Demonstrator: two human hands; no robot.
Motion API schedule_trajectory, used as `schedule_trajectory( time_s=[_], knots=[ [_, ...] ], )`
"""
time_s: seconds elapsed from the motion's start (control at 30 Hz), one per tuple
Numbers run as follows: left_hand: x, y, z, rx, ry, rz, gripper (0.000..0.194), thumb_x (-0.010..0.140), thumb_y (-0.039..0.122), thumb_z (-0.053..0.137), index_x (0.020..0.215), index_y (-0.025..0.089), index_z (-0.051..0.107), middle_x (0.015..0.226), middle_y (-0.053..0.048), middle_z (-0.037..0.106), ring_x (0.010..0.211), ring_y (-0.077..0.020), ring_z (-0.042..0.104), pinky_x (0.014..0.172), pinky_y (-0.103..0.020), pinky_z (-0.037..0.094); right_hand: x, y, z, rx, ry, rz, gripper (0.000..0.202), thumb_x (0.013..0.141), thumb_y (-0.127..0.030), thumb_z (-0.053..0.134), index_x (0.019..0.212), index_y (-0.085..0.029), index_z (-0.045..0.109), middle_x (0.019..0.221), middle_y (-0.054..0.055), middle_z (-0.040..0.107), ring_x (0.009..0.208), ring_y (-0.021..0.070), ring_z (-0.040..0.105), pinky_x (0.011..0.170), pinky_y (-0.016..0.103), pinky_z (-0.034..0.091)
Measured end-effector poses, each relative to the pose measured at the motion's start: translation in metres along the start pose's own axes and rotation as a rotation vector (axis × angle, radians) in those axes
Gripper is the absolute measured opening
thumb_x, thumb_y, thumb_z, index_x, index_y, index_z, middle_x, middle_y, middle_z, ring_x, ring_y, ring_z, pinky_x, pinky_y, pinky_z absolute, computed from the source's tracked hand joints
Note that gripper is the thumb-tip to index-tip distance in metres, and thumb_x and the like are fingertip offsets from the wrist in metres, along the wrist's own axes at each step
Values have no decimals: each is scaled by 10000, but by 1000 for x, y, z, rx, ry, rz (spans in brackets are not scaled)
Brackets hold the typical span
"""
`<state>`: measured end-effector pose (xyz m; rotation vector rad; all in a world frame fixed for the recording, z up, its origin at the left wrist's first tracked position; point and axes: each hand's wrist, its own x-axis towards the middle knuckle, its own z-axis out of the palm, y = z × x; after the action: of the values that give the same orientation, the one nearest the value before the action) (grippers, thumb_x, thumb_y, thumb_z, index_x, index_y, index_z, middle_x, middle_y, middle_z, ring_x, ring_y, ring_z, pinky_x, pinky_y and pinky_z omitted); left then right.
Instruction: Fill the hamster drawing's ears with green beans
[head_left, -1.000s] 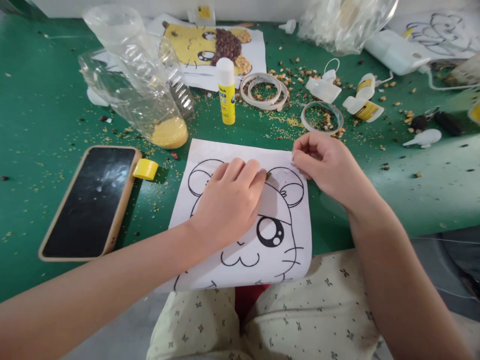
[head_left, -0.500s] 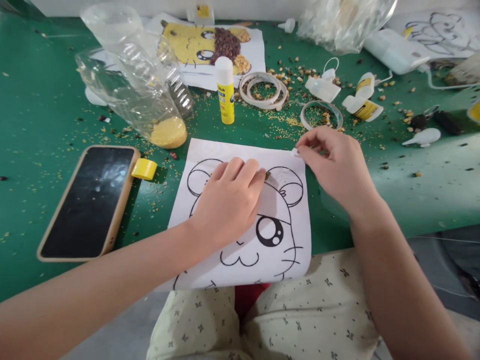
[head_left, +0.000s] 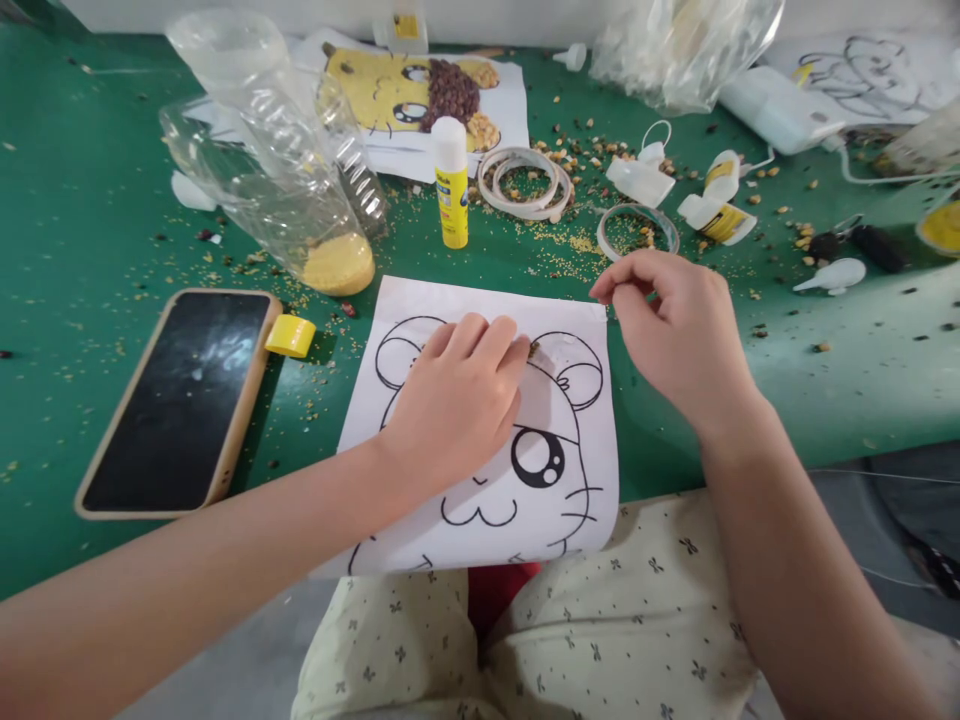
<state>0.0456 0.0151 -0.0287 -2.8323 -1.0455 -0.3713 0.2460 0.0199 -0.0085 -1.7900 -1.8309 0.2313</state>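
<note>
A white sheet with a printed cartoon hamster face (head_left: 480, 515) lies before me, its lower edge over my lap. My left hand (head_left: 457, 400) rests on the upper middle of the drawing. Its fingers are bent and pressed together with most tips hidden; a small dark bit shows beside the index tip. At the sheet's top right corner is a small whitish piece (head_left: 597, 312), seemingly tape. My right hand (head_left: 671, 325) hovers by that corner, index finger and thumb slightly apart, nothing visible between them. Just behind it lies a tape roll (head_left: 637, 232).
A glue stick (head_left: 452, 190) stands behind the sheet, near white tape rings (head_left: 525, 185). Clear plastic bottles (head_left: 262, 180), one holding yellow grains, a phone (head_left: 176, 400) and a yellow cap (head_left: 291, 336) are left. Glue bottles (head_left: 720, 212) and scattered seeds lie back right.
The whitish piece that was between my right fingertips now lies against the sheet's corner. Those fingers have parted from it slightly. My left hand has stayed in place.
</note>
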Motion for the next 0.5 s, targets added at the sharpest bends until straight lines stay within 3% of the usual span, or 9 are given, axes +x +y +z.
schedule_trajectory(
  time_s=[0.13, 0.37, 0.5],
  knots=[
    [0, 1, -2, -4, -41, -9, 333, 867, 178, 402, 1165, 116, 536, 1017, -84, 531, 928, -251, 475, 759, -377, 400, 1, -2, -2, 17, 37, -19, 200, 825, -158, 429, 861, -210, 620, 902, 42, 648, 744, 153, 571, 631, 282, 415],
    [1, 2, -9, -3, -81, -27, 320, 883, 166, 384, 1163, 124, 532, 1014, -81, 535, 923, -251, 472, 771, -379, 398, -6, -9, -6, 87, -287, 36, 83, 767, -242, 564, 740, -209, 635, 712, -13, 636, 637, 121, 553, 582, 261, 428],
    [1, 1, -5, 4, -54, -22, 314, 875, 185, 403, 1151, 125, 540, 1007, -88, 537, 911, -255, 470, 756, -379, 397, -5, -9, -2, 96, -288, 25, 64, 739, -232, 588, 714, -191, 632, 684, -3, 628, 600, 121, 540, 555, 259, 414]
  ],
)
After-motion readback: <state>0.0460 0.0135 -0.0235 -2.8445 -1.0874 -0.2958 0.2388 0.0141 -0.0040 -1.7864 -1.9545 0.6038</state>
